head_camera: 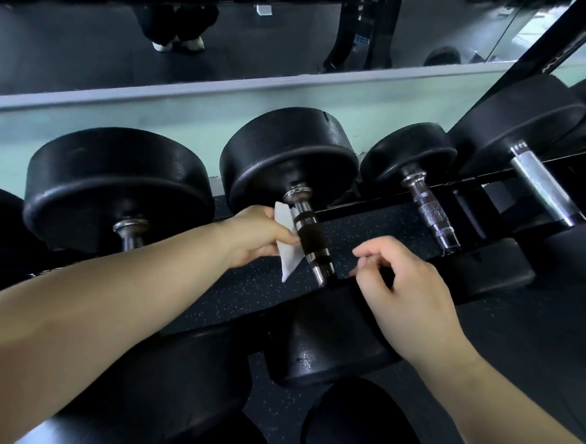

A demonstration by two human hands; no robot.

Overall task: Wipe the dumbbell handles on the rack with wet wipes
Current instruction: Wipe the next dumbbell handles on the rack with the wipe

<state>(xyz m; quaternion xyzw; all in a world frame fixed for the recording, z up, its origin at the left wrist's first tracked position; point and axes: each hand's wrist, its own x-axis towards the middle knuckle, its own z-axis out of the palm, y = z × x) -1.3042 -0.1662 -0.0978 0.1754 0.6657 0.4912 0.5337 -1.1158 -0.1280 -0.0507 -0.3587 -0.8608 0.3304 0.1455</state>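
Middle dumbbell handle on the rack — chrome with a black grip, lying between two black weight heads. A white wet wipe rests against its left side, pinched in the left hand. The right hand hovers just right of the handle — fingers loosely curled, holding nothing.
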